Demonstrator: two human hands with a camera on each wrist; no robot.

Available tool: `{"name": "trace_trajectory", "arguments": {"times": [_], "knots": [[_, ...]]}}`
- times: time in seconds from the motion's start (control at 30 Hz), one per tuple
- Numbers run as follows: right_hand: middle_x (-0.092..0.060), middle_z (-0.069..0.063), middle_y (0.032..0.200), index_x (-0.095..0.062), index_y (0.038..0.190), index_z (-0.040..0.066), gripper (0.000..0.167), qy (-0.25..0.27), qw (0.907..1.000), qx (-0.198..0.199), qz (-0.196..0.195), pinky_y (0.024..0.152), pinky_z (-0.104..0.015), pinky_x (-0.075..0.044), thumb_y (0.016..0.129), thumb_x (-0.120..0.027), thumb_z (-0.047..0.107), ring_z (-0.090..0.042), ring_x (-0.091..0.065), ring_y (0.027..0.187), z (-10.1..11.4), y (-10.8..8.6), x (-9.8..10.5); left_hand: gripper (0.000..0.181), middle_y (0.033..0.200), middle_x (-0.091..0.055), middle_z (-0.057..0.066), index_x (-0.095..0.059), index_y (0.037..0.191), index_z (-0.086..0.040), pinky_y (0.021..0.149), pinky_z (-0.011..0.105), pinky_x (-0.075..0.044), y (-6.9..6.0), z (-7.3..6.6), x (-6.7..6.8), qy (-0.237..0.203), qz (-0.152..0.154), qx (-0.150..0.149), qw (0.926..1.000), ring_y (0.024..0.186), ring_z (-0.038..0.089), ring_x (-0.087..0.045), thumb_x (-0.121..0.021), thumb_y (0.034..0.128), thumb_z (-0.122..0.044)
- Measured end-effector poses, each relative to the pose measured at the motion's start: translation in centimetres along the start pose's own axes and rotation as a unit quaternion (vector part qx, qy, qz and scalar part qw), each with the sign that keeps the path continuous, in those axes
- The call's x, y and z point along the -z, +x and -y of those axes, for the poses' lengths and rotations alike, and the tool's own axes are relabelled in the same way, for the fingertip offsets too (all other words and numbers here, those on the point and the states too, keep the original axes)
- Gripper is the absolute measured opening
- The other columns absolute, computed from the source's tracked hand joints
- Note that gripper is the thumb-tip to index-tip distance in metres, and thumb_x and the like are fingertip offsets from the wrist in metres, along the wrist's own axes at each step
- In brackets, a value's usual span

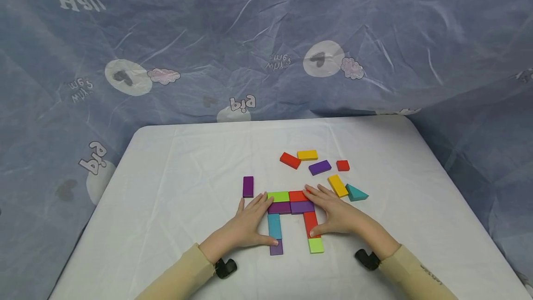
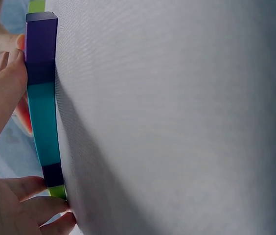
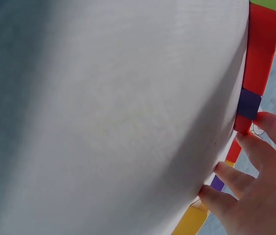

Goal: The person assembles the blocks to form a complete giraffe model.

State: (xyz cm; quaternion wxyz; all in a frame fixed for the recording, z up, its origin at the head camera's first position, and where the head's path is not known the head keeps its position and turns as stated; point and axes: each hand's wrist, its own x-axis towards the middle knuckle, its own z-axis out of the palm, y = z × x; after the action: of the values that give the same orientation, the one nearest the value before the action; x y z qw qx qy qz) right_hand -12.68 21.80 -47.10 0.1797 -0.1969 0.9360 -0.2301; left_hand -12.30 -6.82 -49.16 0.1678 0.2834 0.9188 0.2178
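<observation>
Coloured flat blocks lie in an arch shape on the white table. Its top has a green block (image 1: 277, 196) and a red block (image 1: 298, 196) above two purple blocks (image 1: 279, 208). A blue block (image 1: 275, 226) and a small purple block (image 1: 276, 246) form the left leg; a red block (image 1: 310, 224) and a green block (image 1: 316, 245) form the right one. My left hand (image 1: 245, 226) touches the left side, thumb at the small purple block, fingertips by the top corner. On the opposite side my right hand (image 1: 339, 212) rests its thumb on the red leg block and fingertips at the top red block.
Left of the arch lies a separate purple block (image 1: 248, 186). Behind and right are a red block (image 1: 290, 160), yellow blocks (image 1: 307, 155), a purple block (image 1: 319, 167), a small red block (image 1: 343, 165) and a teal triangle (image 1: 356, 193). A blue printed cloth hangs behind the table.
</observation>
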Motion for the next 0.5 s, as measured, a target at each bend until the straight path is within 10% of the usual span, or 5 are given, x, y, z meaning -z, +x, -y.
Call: {"name": "trace_trajectory", "arguments": {"times": [0.5], "knots": [[-0.026, -0.005, 0.163, -0.033, 0.155, 0.018, 0.106, 0.007, 1.0000, 0.000, 0.002, 0.108, -0.069, -0.031, 0.069, -0.082, 0.056, -0.041, -0.015, 0.150, -0.14, 0.11, -0.02, 0.111, 0.165, -0.019, 0.009, -0.025, 0.157, -0.014, 0.116, 0.069, -0.004, -0.16, -0.01, 0.16, 0.000, 0.003, -0.005, 1.0000, 0.154, 0.026, -0.014, -0.075, 0.0735, -0.066]]}}
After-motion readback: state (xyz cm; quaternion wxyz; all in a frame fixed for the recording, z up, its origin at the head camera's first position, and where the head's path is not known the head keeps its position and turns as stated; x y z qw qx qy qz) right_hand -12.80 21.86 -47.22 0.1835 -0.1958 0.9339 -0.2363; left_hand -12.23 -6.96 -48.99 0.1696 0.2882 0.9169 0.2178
